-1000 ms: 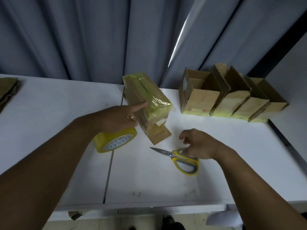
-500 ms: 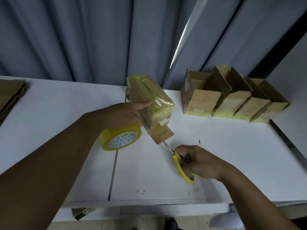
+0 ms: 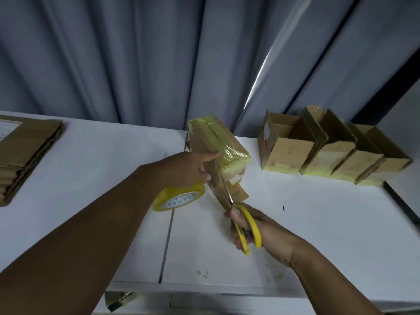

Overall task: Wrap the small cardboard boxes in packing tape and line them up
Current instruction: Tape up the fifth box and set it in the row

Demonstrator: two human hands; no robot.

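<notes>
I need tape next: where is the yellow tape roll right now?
Head view: the tape roll is near centre, just below the left hand, left of the taped box.

The cardboard box [image 3: 218, 142] at the left hand [image 3: 188, 169] is plain brown, its upper end wrapped in translucent yellow-green tape. Just below that hand the packing tape roll [image 3: 179, 197] is bright yellow, its white core printed with grey triangles. The scissors [image 3: 248, 226] in the right hand [image 3: 268, 233] have yellow handles and silvery blades. Beyond the right hand, the row of open boxes [image 3: 329, 155] is tan — each with a pale yellow-green band along its base. Far out past the left hand, the flattened cardboard stack [image 3: 27, 146] is duller brown with a white label [image 3: 6, 129]. The table [image 3: 318, 223] is white; the curtain [image 3: 136, 53] beyond both hands is grey-blue.
</notes>
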